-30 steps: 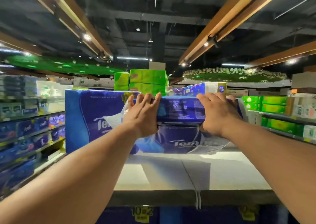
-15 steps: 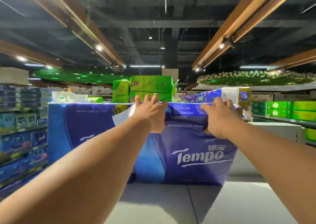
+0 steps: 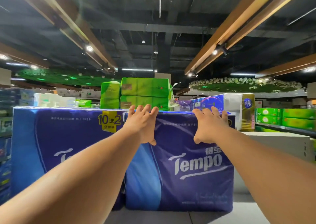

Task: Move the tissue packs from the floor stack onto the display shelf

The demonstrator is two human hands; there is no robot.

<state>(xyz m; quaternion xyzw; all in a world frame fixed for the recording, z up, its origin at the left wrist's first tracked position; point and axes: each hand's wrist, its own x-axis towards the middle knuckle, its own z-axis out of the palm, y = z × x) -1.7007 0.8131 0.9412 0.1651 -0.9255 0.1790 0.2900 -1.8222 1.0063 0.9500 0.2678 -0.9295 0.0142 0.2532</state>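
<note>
Display shelf [image 3: 266, 211], grey, bearing two blue Tempo tissue packs side by side. Right pack [image 3: 188, 169] stands upright, touching the left pack [image 3: 56, 146]. Bulky, probably light; soft film wrap, likely slippery, best held at top edge or sides. Left hand [image 3: 142, 124] and right hand [image 3: 209, 126], apart, fingers spread over its top edge, gripping nothing. Open shelf room lies to the right.

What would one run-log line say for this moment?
step: seating pack | left hand: flat on blue Tempo pack | right hand: flat on it | pack: on display shelf, beside second Tempo pack
</note>
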